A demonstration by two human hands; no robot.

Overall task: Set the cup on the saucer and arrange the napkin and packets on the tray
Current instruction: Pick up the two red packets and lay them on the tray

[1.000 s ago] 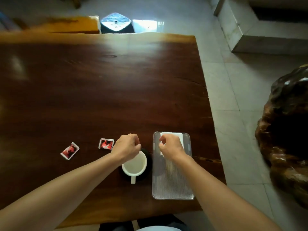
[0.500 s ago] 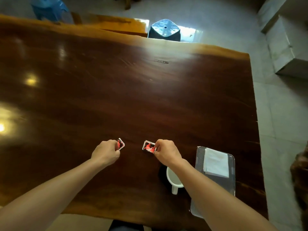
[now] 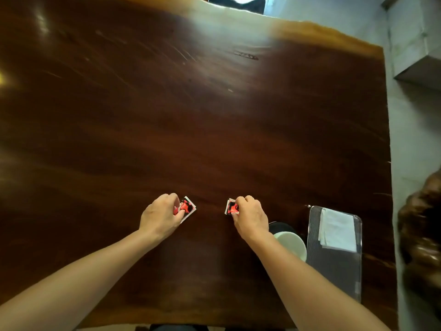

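My left hand (image 3: 161,215) pinches a red-and-white packet (image 3: 187,207) on the dark wooden table (image 3: 214,127). My right hand (image 3: 250,215) pinches a second red-and-white packet (image 3: 231,207) a little to the right. Behind my right wrist the white cup (image 3: 292,243) sits on a dark saucer (image 3: 280,226), partly hidden by my forearm. A clear ribbed tray (image 3: 334,266) lies at the right edge of the table. A folded white napkin (image 3: 337,230) rests on the tray's far half.
The table's right edge runs just beyond the tray, with grey tiled floor (image 3: 412,139) past it. A dark carved wooden object (image 3: 422,223) stands on the floor at far right. A stool (image 3: 238,1) shows at the table's far edge.
A second ago my left hand was at the cup and my right hand on the napkin in the tray. Both hands have moved left onto the two packets and now grip them.
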